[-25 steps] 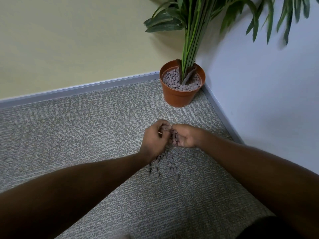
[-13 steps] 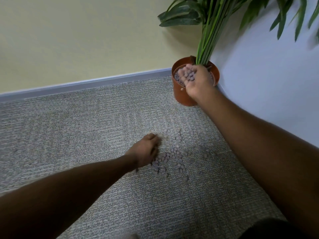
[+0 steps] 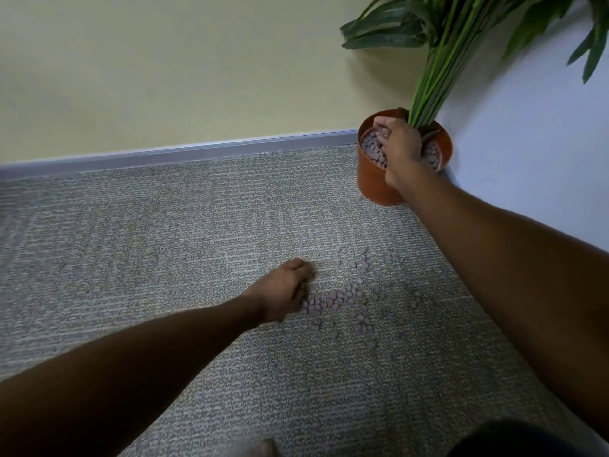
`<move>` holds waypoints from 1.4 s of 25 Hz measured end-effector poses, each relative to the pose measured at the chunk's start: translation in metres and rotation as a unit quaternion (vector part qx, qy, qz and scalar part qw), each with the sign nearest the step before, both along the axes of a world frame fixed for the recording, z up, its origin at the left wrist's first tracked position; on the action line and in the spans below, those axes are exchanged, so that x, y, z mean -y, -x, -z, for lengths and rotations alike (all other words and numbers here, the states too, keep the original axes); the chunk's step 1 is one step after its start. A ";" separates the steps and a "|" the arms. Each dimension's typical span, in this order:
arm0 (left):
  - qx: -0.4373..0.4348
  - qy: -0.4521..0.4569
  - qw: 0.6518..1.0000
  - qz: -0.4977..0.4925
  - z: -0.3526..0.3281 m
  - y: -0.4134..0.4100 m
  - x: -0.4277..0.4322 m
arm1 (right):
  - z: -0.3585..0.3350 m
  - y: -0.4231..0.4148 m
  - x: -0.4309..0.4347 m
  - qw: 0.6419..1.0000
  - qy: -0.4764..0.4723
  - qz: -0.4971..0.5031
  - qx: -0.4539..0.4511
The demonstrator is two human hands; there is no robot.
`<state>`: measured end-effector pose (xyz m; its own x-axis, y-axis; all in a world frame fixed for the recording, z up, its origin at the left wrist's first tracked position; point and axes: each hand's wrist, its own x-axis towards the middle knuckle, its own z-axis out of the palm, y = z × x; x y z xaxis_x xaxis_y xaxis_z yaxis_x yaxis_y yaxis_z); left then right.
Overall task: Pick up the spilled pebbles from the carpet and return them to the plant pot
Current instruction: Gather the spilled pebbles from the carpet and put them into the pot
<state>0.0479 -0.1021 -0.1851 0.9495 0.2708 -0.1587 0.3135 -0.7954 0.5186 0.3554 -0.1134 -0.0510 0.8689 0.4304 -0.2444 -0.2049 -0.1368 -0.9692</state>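
Observation:
Spilled grey-brown pebbles lie scattered on the grey carpet. The orange plant pot stands in the corner, filled with the same pebbles, and green stems rise from it. My right hand is turned palm down inside the pot's rim, fingers loose and resting on the pebbles there. My left hand lies on the carpet at the left edge of the spill, its fingers curled down onto the nearest pebbles. What is under either palm is hidden.
A grey skirting strip runs along the yellow wall behind the carpet. A white wall stands close on the right, touching the pot's corner. Green leaves hang over the pot.
My right hand carried a palmful of pebbles from the spill up to the pot and has turned over into it. My left hand dropped back onto the carpet beside the spill.

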 end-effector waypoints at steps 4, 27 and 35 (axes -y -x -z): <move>-0.005 -0.017 1.000 0.000 -0.004 0.005 -0.006 | 0.010 0.012 0.016 0.980 0.016 0.012 0.197; -0.030 -0.066 0.996 0.048 -0.002 0.075 -0.016 | 0.110 0.062 0.079 0.781 0.291 -0.404 0.377; -0.112 0.031 0.993 -0.022 -0.011 0.100 -0.007 | 0.109 0.106 0.089 0.701 0.314 -0.515 0.379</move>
<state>-0.0516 -0.0954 -0.1740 0.8756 0.2950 -0.3824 0.4610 -0.7468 0.4794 0.2498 -0.2021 -0.1598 0.1584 0.9400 -0.3023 0.8586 -0.2823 -0.4279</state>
